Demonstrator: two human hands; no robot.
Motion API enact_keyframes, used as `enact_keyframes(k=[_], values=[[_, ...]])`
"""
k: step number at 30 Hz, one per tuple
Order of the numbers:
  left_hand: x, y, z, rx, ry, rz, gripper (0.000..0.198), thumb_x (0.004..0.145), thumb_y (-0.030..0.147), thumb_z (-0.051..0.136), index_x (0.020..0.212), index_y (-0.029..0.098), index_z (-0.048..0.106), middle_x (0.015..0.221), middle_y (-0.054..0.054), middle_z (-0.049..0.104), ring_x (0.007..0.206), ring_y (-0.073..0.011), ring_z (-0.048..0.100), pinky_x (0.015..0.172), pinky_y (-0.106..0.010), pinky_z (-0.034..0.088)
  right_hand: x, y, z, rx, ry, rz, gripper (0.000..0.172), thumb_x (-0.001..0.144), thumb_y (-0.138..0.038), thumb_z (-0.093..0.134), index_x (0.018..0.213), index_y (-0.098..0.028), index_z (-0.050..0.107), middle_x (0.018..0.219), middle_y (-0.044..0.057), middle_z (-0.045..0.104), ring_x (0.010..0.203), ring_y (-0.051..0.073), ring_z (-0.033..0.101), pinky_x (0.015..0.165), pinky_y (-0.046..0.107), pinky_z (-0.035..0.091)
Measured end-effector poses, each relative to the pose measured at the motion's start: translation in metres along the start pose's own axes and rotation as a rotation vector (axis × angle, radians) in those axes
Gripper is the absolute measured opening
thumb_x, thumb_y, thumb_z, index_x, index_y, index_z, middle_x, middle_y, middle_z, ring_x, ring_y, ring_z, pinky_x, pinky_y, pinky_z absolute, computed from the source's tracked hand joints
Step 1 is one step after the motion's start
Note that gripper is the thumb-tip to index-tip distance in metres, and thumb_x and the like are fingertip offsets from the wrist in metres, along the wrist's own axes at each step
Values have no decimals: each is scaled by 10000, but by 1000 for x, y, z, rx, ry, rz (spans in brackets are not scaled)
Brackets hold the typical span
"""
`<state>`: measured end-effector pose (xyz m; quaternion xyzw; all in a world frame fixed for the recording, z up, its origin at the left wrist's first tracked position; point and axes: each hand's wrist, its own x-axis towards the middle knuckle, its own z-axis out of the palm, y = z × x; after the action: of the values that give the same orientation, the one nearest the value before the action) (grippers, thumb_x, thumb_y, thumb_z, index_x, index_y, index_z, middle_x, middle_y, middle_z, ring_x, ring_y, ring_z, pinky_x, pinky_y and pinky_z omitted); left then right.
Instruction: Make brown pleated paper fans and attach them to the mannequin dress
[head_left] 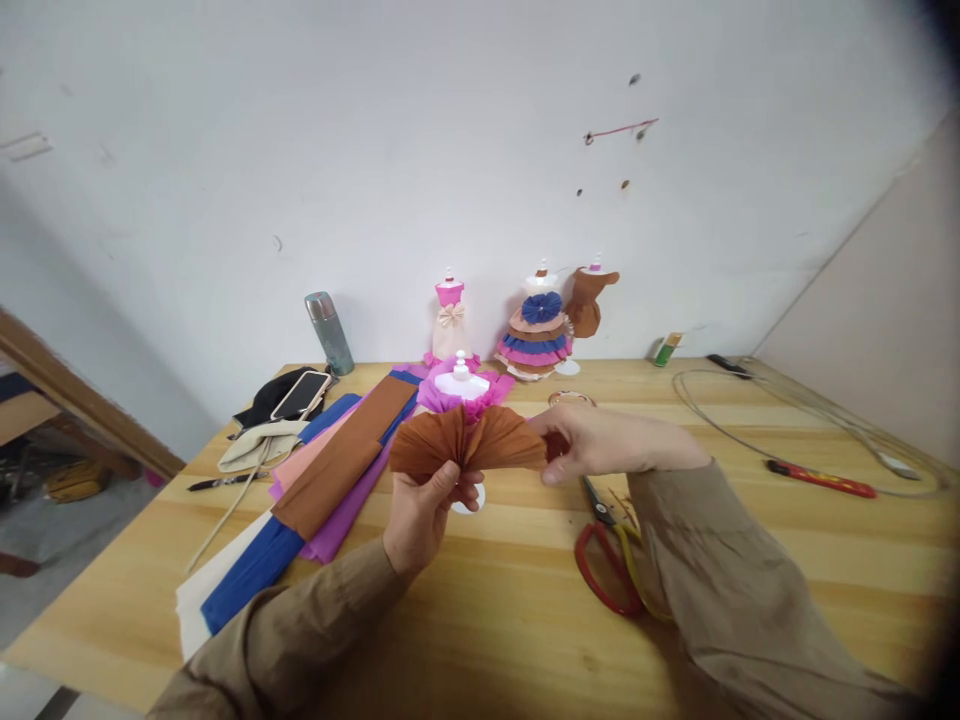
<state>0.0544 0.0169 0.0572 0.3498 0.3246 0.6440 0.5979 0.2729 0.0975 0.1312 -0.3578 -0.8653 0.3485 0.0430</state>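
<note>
Wooden desk (487, 620) is standing against a white wall (375, 150), flask (330, 335) near its back-left corner. Left hand (424, 515) is pinching a brown crepe-paper fan (491, 442) at its gathered middle, over the desk's centre, before a purple-collared mannequin (463, 385); right hand (596, 440) is touching the fan's right end, fingers curled, grip unclear.

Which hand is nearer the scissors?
Right: the right hand is near the blade end of the scissors; the left hand is farther left, pinching the brown pleated fan.
</note>
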Motion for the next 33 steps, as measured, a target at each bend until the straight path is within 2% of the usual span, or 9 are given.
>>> enact_keyframes(k=[3, 6, 8, 11, 16, 20, 24, 29, 33], values=[[1, 1, 0, 2, 0, 12, 361, 600, 402, 851, 687, 97, 678, 630, -86, 715, 484, -132, 603, 469, -249, 487, 2, -5, 4, 33, -49, -8, 257, 650, -377, 692, 711, -160, 569, 650, -21, 552, 602, 122, 476, 547, 252, 369], [2, 2, 1, 20, -9, 28, 361, 603, 401, 850, 692, 100, 670, 625, -82, 713, 472, -128, 595, 467, -249, 480, 0, -9, 3, 52, -65, -46, 252, 662, -372, 690, 745, -161, 580, 674, -14, 576, 606, 121, 485, 550, 248, 381], [2, 2, 1, 28, -23, 28, 364, 599, 399, 852, 708, 104, 668, 620, -76, 712, 471, -129, 593, 470, -252, 481, -4, -13, 0, 11, 15, -65, 250, 685, -384, 681, 707, -173, 547, 658, -16, 561, 599, 122, 478, 547, 253, 374], [2, 1, 1, 41, -44, 11, 381, 587, 416, 855, 696, 104, 666, 615, -75, 709, 475, -131, 592, 475, -257, 485, -13, -23, -2, -82, 249, -80, 247, 730, -386, 642, 661, -189, 510, 646, -12, 549, 616, 138, 489, 570, 267, 375], [2, -3, -2, 100, -56, -17, 424, 584, 476, 840, 675, 101, 664, 629, -91, 712, 483, -139, 589, 477, -272, 485, -23, -52, 9, -205, 550, -91, 174, 768, -358, 643, 745, -199, 575, 748, -1, 626, 701, 160, 552, 658, 287, 399], [2, -10, -7, 135, -119, 23, 383, 642, 455, 815, 716, 108, 670, 615, -72, 697, 493, -142, 596, 492, -272, 486, -23, -69, 20, -302, 650, -75, 166, 767, -332, 667, 742, -201, 568, 725, -6, 623, 678, 160, 549, 627, 280, 373], [2, -13, -10, 156, -147, 23, 350, 684, 432, 793, 740, 103, 688, 642, -82, 705, 524, -149, 611, 504, -276, 503, -17, -73, 27, -326, 679, -53, 188, 798, -285, 635, 654, -196, 552, 626, -12, 581, 597, 145, 514, 569, 274, 332], [3, -5, -7, 177, -150, 56, 351, 692, 432, 787, 754, 100, 695, 648, -84, 710, 502, -137, 599, 503, -275, 513, -9, -74, 37, -318, 752, -154, 167, 839, -234, 586, 679, -190, 599, 648, 2, 604, 606, 141, 525, 577, 277, 348], [3, 0, -5, 189, -142, 62, 353, 695, 438, 783, 736, 99, 692, 660, -95, 718, 495, -139, 603, 507, -277, 520, -5, -74, 44, -323, 856, -169, 177, 858, -257, 574, 698, -188, 606, 647, 9, 618, 594, 140, 523, 579, 282, 362]])
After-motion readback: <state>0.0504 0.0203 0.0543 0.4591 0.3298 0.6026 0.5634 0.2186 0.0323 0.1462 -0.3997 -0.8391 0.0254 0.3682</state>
